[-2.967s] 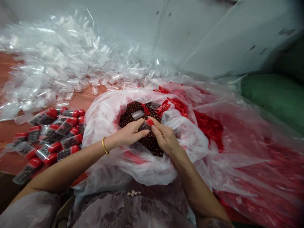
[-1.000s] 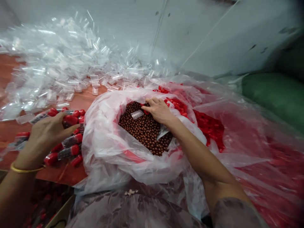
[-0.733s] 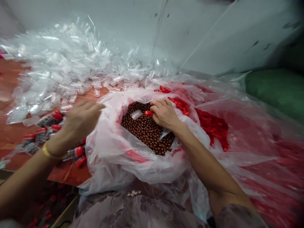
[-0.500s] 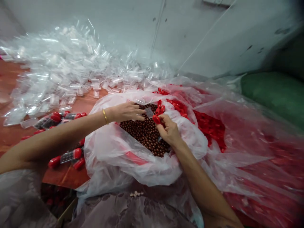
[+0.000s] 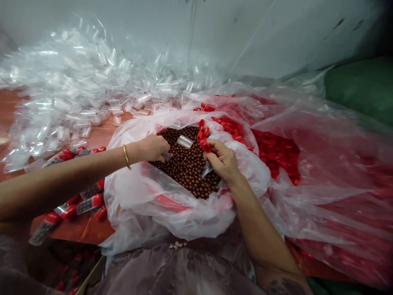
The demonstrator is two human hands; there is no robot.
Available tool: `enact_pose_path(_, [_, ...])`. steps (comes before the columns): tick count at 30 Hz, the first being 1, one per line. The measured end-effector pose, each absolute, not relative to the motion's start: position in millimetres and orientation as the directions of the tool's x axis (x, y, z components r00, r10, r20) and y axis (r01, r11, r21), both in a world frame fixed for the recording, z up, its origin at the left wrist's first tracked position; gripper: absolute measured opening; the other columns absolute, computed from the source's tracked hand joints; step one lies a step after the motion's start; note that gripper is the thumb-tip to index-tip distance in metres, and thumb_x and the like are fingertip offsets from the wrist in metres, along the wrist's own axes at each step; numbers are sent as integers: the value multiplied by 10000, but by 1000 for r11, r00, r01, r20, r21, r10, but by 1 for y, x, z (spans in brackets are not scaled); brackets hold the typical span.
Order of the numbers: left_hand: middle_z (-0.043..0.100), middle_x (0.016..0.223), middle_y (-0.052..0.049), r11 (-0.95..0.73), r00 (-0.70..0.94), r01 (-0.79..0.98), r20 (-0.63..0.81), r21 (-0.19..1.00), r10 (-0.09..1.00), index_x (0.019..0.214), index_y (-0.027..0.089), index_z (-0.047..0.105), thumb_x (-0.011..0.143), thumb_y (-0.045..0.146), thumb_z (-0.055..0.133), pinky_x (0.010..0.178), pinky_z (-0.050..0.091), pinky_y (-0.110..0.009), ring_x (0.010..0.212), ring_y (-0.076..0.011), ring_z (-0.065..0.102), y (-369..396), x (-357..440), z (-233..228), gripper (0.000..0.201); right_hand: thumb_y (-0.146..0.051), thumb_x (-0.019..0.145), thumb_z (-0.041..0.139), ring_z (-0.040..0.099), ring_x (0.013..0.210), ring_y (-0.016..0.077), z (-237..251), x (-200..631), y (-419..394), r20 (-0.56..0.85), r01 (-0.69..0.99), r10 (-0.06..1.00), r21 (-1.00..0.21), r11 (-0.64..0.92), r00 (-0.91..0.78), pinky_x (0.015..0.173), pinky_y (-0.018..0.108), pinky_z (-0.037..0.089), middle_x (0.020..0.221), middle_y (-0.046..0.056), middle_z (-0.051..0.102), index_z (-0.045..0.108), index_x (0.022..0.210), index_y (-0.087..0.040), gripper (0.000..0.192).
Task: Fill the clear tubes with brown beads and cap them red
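Note:
My left hand (image 5: 156, 148) is at the left side of a heap of brown round beads (image 5: 187, 168), fingers curled around a small clear plastic tube (image 5: 167, 156) that is mostly hidden. Between the thumb and fingers of my right hand (image 5: 224, 159) is a red plastic cap (image 5: 205, 146), held above the right side of the beads. More red caps (image 5: 202, 130) lie just beyond it. On top of the beads rests another clear tube (image 5: 185, 141), apart from both hands. A whitish plastic bag (image 5: 132, 205) surrounds the beads.
Clear tubes (image 5: 76, 82) are piled at the back left, against the wall (image 5: 147, 24). Bead-filled containers with red ends (image 5: 89, 203) lie left of the bag. To the right, thin plastic sheeting (image 5: 331, 196) covers many red caps (image 5: 276, 151). A green sack (image 5: 359, 88) stands behind.
My left hand has drawn back leftward from over the beads, and its outstretched fingers have curled in. My right hand stays nearly in place with the red cap. The view has shifted slightly.

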State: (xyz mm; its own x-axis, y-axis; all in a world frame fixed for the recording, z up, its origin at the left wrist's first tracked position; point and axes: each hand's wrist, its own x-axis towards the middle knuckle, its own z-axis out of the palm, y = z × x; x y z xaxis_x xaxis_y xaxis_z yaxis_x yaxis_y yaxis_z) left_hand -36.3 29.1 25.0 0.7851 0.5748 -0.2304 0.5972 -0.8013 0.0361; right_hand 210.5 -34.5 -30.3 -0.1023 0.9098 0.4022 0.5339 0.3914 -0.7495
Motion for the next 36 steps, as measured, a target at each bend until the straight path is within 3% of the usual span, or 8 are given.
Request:
enact_pose_path(6, [708,777,-131,-818,794,575,-226,-21,564,739,118,690,755,51,543,694,468,-278,770,-216,665,12,-1,4,163,-178,791,486,478,569,116,-29,211,-35,397,534,913,-754,382,-92,554,244,397,657,-34,542,594,946,-199,191])
enact_pose_path(9, [712,816,-143,-786,768,616,-265,55,583,804,95,693,759,53,524,695,478,-286,788,-229,671,8,17,-6,180,-172,787,486,476,565,110,-30,211,-35,400,511,913,-772,379,-74,541,236,391,663,-34,545,596,934,-197,185])
enact_pose_path(14, [706,975,-94,-515,706,655,-205,553,678,971,96,633,759,111,581,772,500,-264,860,-181,659,17,20,-15,218,-167,804,476,483,545,99,-31,213,-34,405,440,913,-813,382,-45,535,229,393,651,-42,552,594,956,-192,193])
enact_pose_path(17, [691,966,-55,-225,729,407,-167,885,664,970,113,584,744,98,620,835,497,-256,866,-130,644,17,13,-12,230,-187,807,492,484,528,97,-32,212,-33,389,422,921,-832,360,-19,523,228,388,627,-48,549,592,941,-192,167])
enact_pose_path(19, [680,938,-34,-39,748,204,-130,978,651,938,126,562,739,77,620,868,485,-252,862,-102,635,13,8,-7,212,-194,797,505,482,510,99,-31,212,-34,368,409,930,-848,338,-6,514,231,384,603,-53,544,592,935,-194,163])
enact_pose_path(23, [661,915,-32,112,766,13,-82,994,637,939,135,548,760,146,656,835,481,-261,843,-107,625,0,-3,1,209,-219,762,549,480,505,99,-28,210,-36,348,384,937,-867,317,15,506,235,383,617,-51,559,610,941,-193,191])
enact_pose_path(29, [613,883,-23,-91,676,56,29,994,736,976,150,544,780,329,688,735,467,-260,814,-131,590,-22,-21,-6,302,-402,836,489,473,504,114,-15,200,-44,267,165,964,-950,266,-20,482,257,420,628,-18,556,669,1073,-183,369])
enact_pose_path(36, [591,890,-29,-102,634,-23,93,994,768,1026,135,562,783,395,671,716,453,-252,796,-128,543,-30,-29,-24,373,-323,921,504,627,787,155,-4,168,-56,431,405,869,-769,495,-242,740,312,523,995,36,687,666,1172,-265,305])
